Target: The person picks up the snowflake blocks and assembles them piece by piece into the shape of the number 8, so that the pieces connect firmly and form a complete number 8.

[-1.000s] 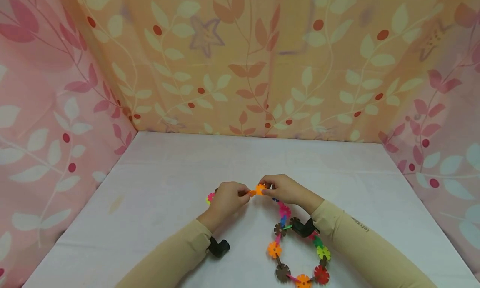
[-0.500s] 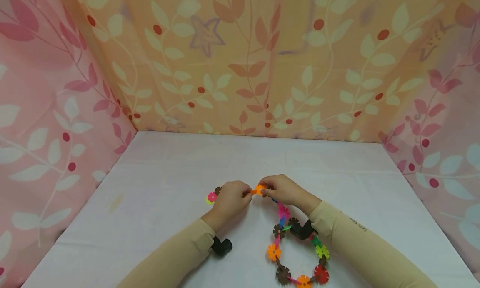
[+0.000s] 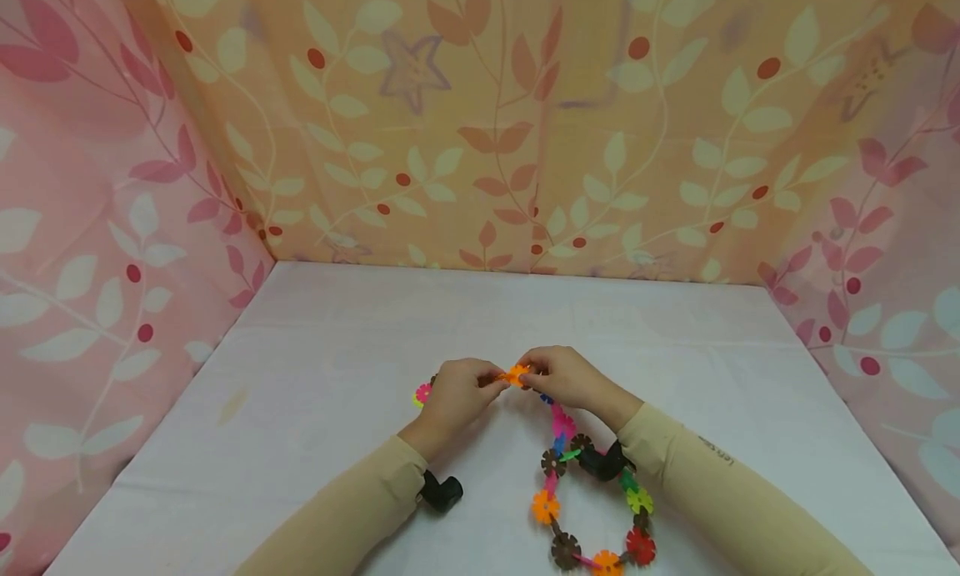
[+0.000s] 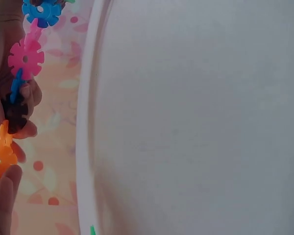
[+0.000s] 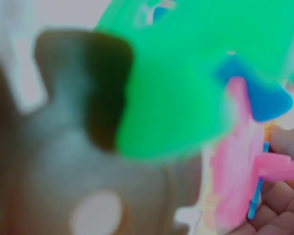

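Note:
My left hand (image 3: 459, 397) pinches an orange notched plastic disc by thumb and fingertips in the head view. Right across from it, my right hand (image 3: 572, 382) pinches another orange disc (image 3: 517, 375), the fingertips of both hands close together. From the right hand a chain of interlocked flower-shaped discs runs down, with a pink disc (image 4: 25, 58) and a dark disc (image 4: 14, 112) lying along the palm in the left wrist view. A brown disc (image 5: 88, 171) and a green disc (image 5: 171, 107) blur close to the lens in the right wrist view.
The chain's loop lies on the white table (image 3: 337, 326), with a red disc (image 3: 641, 547) at its near right. Pink and yellow discs (image 3: 422, 394) peek out beyond the left hand. Black wrist mounts (image 3: 441, 493) hang below the sleeves. Floral cloth (image 3: 480, 126) walls in the table.
The two orange discs and the fingertips have drawn slightly closer together. The left hand shifted a little toward the right hand, and the upper chain has edged slightly left.

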### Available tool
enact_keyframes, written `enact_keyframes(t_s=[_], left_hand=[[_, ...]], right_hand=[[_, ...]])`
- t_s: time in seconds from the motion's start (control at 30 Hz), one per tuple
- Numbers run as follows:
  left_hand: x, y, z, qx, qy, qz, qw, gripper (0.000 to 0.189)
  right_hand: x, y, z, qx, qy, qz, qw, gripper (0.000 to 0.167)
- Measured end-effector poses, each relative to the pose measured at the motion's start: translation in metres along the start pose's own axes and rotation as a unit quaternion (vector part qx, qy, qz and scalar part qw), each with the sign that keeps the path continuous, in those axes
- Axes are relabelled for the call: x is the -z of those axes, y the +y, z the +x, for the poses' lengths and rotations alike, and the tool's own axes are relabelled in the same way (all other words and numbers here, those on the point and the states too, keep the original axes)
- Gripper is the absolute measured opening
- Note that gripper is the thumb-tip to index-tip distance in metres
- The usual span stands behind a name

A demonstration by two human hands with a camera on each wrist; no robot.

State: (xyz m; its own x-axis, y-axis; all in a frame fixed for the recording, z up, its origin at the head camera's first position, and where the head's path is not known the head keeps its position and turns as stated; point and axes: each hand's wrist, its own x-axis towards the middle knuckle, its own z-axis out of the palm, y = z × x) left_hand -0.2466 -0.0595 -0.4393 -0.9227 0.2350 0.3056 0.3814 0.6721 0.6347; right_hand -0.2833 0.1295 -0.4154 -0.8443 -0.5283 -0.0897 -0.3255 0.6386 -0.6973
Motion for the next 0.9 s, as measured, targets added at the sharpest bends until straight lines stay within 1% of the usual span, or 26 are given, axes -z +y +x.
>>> enact_keyframes(t_s=[0.1,0.23,0.33,0.43,0.53,0.57,0.63,0.7,0.8,0.83,0.9], left_hand=[[0.001,-0.002,0.0,0.009,-0.01,0.008,0.9999,0.007],[0.003,-0.003,0.0,-0.001,-0.013,0.03,0.9995,0.008],[0.004,-0.002,0.001,-0.012,-0.011,0.038,0.9992,0.009],[0.004,-0.001,0.002,-0.005,-0.014,0.032,0.9994,0.009],[0.004,0.001,0.004,0.03,-0.04,0.026,0.9984,0.009],[0.004,0.002,0.004,0.049,-0.052,0.024,0.9971,0.009],[0.004,0.002,0.006,0.081,-0.078,0.024,0.9933,0.01],[0.004,0.002,0.007,0.108,-0.098,0.024,0.989,0.013],[0.004,0.002,0.004,0.135,-0.12,0.028,0.9832,0.016],[0.004,0.003,0.002,0.14,-0.134,0.03,0.9806,0.017],[0.003,0.006,-0.004,0.141,-0.176,0.035,0.9736,0.027]], right_hand=[[0.001,0.0,0.0,-0.009,0.006,0.011,0.9999,0.015],[0.0,0.0,0.001,-0.018,0.013,0.014,0.9997,0.017],[-0.001,-0.001,0.001,-0.013,0.017,0.0,0.9998,0.019],[0.001,-0.003,0.002,0.008,0.019,-0.023,0.9995,0.018],[0.003,-0.004,0.002,0.021,0.011,-0.042,0.9988,0.013],[0.003,-0.004,0.002,0.022,0.008,-0.046,0.9987,0.012],[0.003,-0.003,0.001,0.017,0.0,-0.049,0.9986,0.012],[0.003,-0.002,0.001,0.01,-0.003,-0.051,0.9986,0.016],[0.004,0.001,0.001,0.005,-0.005,-0.052,0.9986,0.023],[0.005,0.002,0.001,0.006,-0.006,-0.054,0.9985,0.025],[0.006,0.004,0.001,0.012,-0.008,-0.061,0.998,0.027]])
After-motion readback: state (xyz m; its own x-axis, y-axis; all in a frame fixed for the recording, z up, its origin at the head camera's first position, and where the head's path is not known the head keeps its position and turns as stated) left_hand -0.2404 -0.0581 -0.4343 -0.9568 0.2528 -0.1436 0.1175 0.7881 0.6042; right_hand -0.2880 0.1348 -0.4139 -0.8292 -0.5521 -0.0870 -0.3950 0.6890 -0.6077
